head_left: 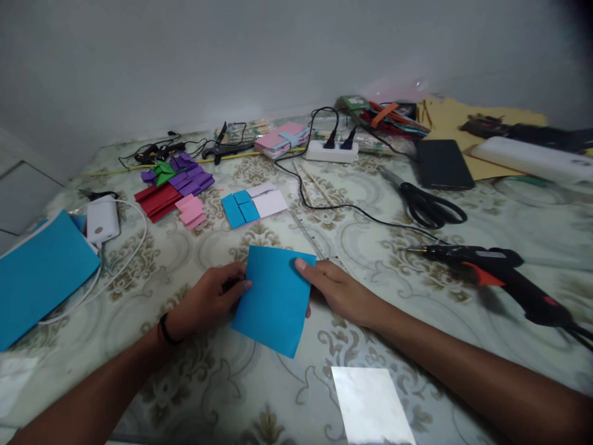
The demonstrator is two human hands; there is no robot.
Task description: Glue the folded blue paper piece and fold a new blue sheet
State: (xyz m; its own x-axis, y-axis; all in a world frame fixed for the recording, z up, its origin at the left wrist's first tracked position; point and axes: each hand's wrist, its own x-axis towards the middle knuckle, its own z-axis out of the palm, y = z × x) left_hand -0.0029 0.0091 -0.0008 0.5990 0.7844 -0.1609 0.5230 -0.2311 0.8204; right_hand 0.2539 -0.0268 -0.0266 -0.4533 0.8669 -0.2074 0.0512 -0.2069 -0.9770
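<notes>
Nearest the camera: a white sheet, flat by the table's near edge, with the right forearm passing just beside it.
Blue sheet: here it is, a little toward the near edge from mid-table, tilted up between two hands, its lower right corner bowing.
Left hand: partly closed, thumb over the sheet's left side, fingers tucked behind.
Right hand: partly closed too, thumb pressing near the upper right corner, fingers underneath.
Crease risk: those two grips could buckle the blue sheet if they push inward, and an uneven pull could wrinkle that corner.
Tool risk: over toward the right edge, what looks like a glue gun points its metal tip inward; if hot, and I can't tell, a straying right arm could get burned.
Cable risk: the black cable loops across the far half; snag it and it might drag on the power strip.
Blade risk: scissors, far right, blades slightly parted, could nick a reaching hand.
Clear packet: along the far edge, seemingly holding slim sticks; glare hides the rest.
Other wrapping: clear plastic behind the strip, contents too blurred to call.
</notes>
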